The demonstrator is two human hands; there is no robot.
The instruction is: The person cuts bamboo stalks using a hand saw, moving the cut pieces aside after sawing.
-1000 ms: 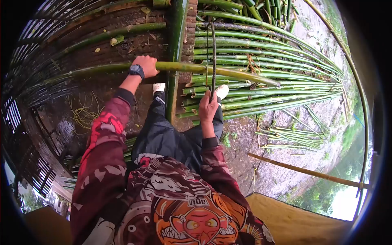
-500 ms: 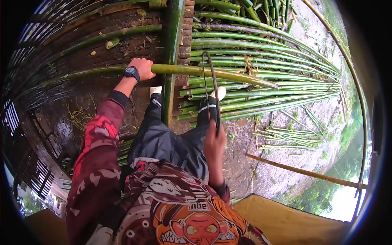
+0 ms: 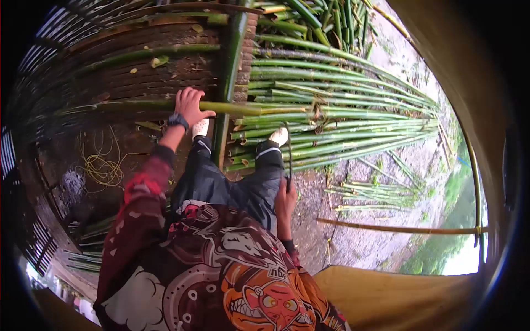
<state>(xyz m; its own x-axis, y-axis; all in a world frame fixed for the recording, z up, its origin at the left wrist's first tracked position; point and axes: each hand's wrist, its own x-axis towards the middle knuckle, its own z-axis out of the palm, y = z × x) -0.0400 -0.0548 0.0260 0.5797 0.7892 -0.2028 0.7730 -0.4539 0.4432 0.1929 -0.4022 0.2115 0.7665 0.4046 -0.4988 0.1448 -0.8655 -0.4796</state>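
Note:
My left hand (image 3: 190, 106) lies on a yellow-green bamboo pole (image 3: 232, 108), its fingers loosened and its thumb apart. The pole crosses a thick dark-green bamboo beam (image 3: 230, 69) at the edge of a slatted platform. Beyond the beam, its right part is hard to tell from the bamboo behind it. Lower right, beside my knee, my right hand (image 3: 285, 203) is closed round the handle of a thin-framed bow saw (image 3: 289, 157). The saw is seen nearly edge-on, away from the pole.
Many long green bamboo poles (image 3: 353, 129) lie on the ground at the right, with a smaller bundle (image 3: 378, 193) below them. A yellow cord (image 3: 102, 168) lies coiled on the left. Brown slats (image 3: 149, 71) form the platform. A tan sheet (image 3: 386, 292) hangs at lower right.
The saw has dropped away from the pole and turned edge-on. The long right-hand end of the pole no longer juts out as before. My left hand's grip has loosened.

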